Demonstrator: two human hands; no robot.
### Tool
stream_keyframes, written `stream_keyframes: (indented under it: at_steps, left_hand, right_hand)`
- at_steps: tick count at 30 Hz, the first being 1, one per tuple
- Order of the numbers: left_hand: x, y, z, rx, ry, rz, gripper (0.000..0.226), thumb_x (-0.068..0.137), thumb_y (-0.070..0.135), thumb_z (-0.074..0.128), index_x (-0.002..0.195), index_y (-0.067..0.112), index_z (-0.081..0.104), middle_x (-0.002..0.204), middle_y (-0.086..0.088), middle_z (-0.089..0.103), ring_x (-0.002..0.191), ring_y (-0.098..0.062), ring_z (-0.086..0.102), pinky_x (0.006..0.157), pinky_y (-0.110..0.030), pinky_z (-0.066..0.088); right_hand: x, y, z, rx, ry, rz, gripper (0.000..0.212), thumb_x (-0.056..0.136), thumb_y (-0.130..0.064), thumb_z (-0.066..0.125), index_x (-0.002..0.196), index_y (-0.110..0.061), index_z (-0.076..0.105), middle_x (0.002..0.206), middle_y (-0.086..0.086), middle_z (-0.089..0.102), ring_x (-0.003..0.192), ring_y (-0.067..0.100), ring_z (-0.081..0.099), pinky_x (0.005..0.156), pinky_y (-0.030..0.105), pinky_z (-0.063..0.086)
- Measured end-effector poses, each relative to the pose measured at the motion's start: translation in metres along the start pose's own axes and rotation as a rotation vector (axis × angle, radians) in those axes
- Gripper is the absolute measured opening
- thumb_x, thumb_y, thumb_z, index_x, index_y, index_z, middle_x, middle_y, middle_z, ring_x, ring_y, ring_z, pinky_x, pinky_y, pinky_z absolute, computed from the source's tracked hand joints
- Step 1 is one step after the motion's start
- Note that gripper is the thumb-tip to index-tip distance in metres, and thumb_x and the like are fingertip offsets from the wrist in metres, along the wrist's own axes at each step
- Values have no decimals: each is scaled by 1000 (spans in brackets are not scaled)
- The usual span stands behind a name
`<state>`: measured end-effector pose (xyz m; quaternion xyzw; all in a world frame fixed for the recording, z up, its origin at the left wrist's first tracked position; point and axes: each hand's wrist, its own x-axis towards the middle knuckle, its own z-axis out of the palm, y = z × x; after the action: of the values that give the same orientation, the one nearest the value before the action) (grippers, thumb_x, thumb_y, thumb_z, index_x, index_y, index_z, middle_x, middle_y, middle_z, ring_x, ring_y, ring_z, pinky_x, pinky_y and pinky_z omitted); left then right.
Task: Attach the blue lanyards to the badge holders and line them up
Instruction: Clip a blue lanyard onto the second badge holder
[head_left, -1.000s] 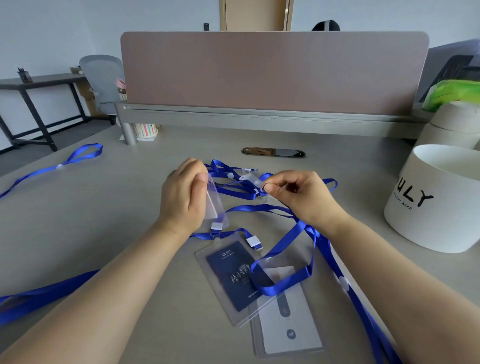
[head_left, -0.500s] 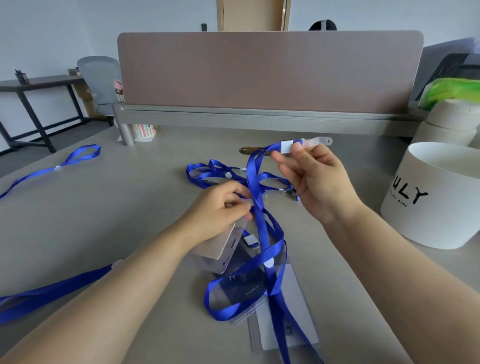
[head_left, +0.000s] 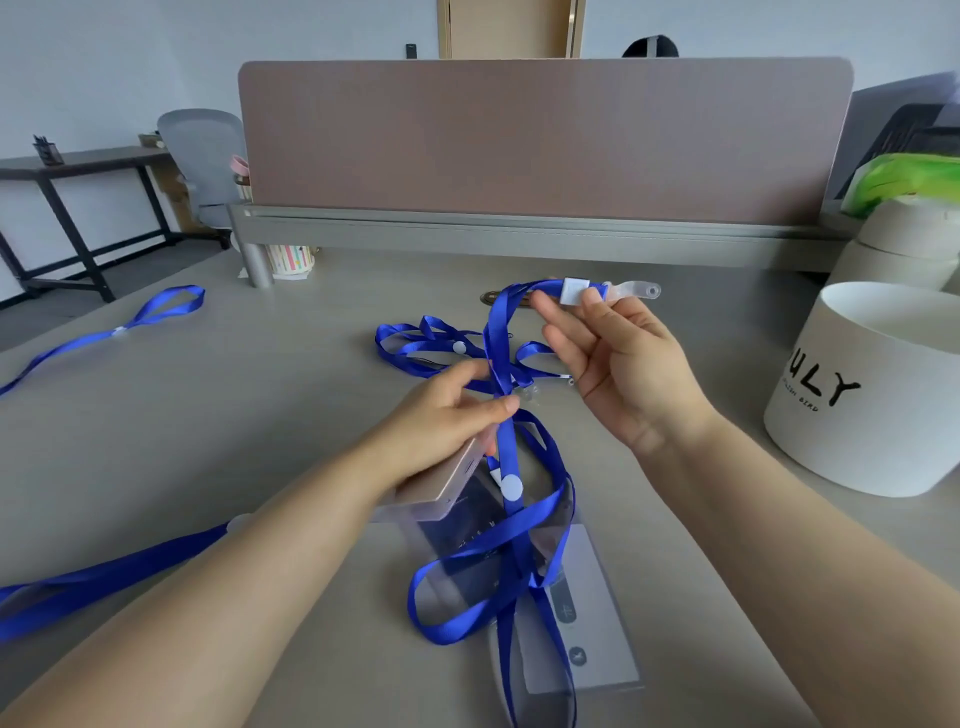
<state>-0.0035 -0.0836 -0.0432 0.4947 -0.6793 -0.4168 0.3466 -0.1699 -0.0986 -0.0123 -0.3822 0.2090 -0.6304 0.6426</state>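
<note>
right hand (head_left: 618, 364) pinched on lanyard (head_left: 501, 364) clip end | left hand (head_left: 447, 421) clamped on badge holder (head_left: 441, 486) | ribbon limp — tangle-prone (best gripped at stiff clip)

A grey desk (head_left: 218, 415) is bounded at the rear by a mauve divider panel (head_left: 540, 135). A white cylindrical container (head_left: 872, 395) marked "ULY" stands at right; a second white container (head_left: 904, 234) sits behind it, with a green item (head_left: 909, 179), possibly a bag, beyond. A striped cup (head_left: 291, 260) stands beside the panel's post. A grey chair (head_left: 205, 156) and dark side table (head_left: 78, 171) occupy the left background.
</note>
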Motion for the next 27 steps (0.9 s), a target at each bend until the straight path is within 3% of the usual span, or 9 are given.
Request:
stream_keyframes:
  at_steps: [2,6,9,12,15,20,23,25,27]
  left_hand:
    - [-4,2,1,-77,-54,22,15,90,24,54,99,19,65,60,1,62,55,-4,57,63,-16,44]
    - [-5,8,-1,-264,48,20,15,93,13,47,90,8,61,67,-5,66,31,1,38,38,-8,28]
    - [1,7,-15,-455,153,-13,12,89,16,52,79,15,58,70,2,71,30,-5,26,36,-14,21]
    - [6,5,-29,-719,106,-20,7,73,23,65,69,20,60,79,-1,71,26,-6,29,35,-16,23]
    - [8,3,-35,-870,10,13,14,57,37,70,63,25,65,80,1,73,24,-6,33,35,-13,29]
    - [5,17,-29,-811,-53,-56,35,69,31,42,44,25,65,63,7,70,21,-4,30,33,-15,28]
    - [3,19,-28,-787,-87,-27,36,70,29,41,45,26,66,65,4,69,21,-3,30,34,-16,28]
    - [1,19,-29,-723,-133,-13,35,73,30,44,48,27,69,70,-5,59,22,-3,30,36,-17,27]
    - [1,19,-30,-650,-206,10,35,78,28,47,53,29,71,85,7,39,24,-2,30,41,-20,20]
  right_hand:
    - [0,3,-1,-12,-10,4,4,95,-9,43,97,-11,46,93,7,66,83,12,72,64,17,56]
    - [0,5,-6,-101,70,-13,14,94,-8,47,81,-15,46,85,5,59,74,9,72,61,16,56]
    - [0,9,-15,-374,176,-143,18,91,-5,52,80,-20,50,71,0,57,58,6,65,53,16,50]
    - [0,14,-20,-606,122,-190,25,89,-1,53,81,-25,59,62,-8,62,54,5,62,52,16,48]
    - [-2,20,-21,-779,-16,-94,34,88,8,48,66,-15,61,74,-4,64,58,2,63,56,16,51]
    - [-5,25,-21,-876,-252,114,16,84,-2,60,76,-15,64,78,-3,63,73,9,60,68,17,51]
    - [-4,26,-24,-984,-302,76,17,74,-5,73,78,-13,59,79,4,63,75,19,61,78,32,52]
    - [-3,28,-24,-1046,-282,51,26,70,-5,77,82,-6,54,88,18,67,83,28,68,87,44,54]
    - [-4,28,-22,-1038,-265,61,29,71,-7,77,84,-6,51,85,22,67,82,30,70,86,45,55]
